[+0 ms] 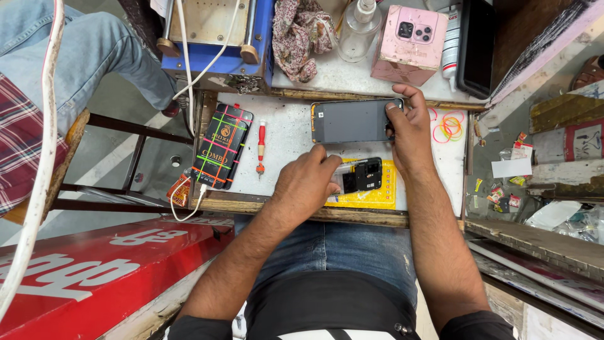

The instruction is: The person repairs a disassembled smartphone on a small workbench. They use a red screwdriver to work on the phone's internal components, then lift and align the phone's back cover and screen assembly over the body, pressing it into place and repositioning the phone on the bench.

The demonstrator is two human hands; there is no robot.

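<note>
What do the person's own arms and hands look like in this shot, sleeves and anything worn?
Both forearms are bare, with dark hair along them. The left hand and right hand wear no gloves; no ring, watch or band is visible. Black short sleeves show only at the bottom edge, at the upper arms. No cables or markings on either arm.

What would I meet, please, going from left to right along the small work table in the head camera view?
Black packet with coloured stripes → red screwdriver → left hand on a clear packet over the yellow card → right hand gripping the grey phone → coloured rubber bands.
</note>
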